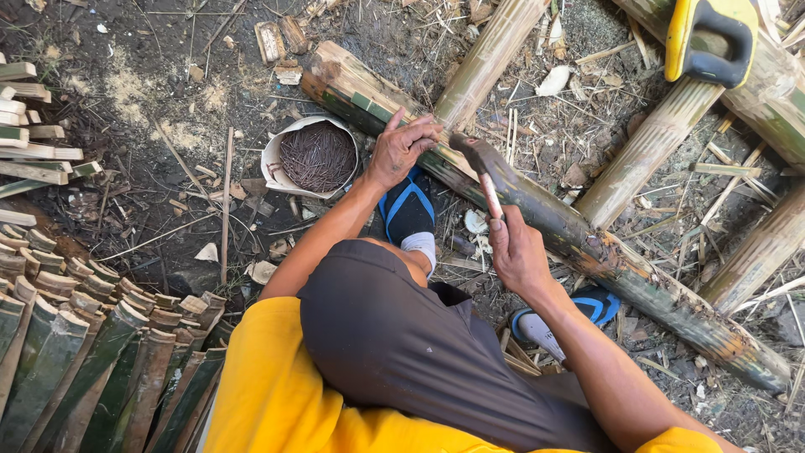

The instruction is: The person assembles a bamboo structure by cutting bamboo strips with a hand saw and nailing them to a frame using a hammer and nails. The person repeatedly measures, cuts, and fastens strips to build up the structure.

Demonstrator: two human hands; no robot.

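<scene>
My left hand (402, 147) rests on a long bamboo pole (604, 252) that runs from the upper middle to the lower right, fingers pinched at the spot where it meets a crossing pole (486, 59). Whether the fingers hold a nail is too small to tell. My right hand (516, 247) grips the wooden handle of a hammer (480, 159), whose dark head hangs just above the pole beside my left fingers. I squat over the pole in a yellow shirt and dark shorts, with blue sandals (408, 205) on both feet.
A white bowl of dark nails (317, 155) sits on the dirt left of my left hand. A yellow-handled saw (708, 38) lies at the top right among more bamboo poles (650, 147). Split bamboo slats (92, 352) are stacked at the lower left.
</scene>
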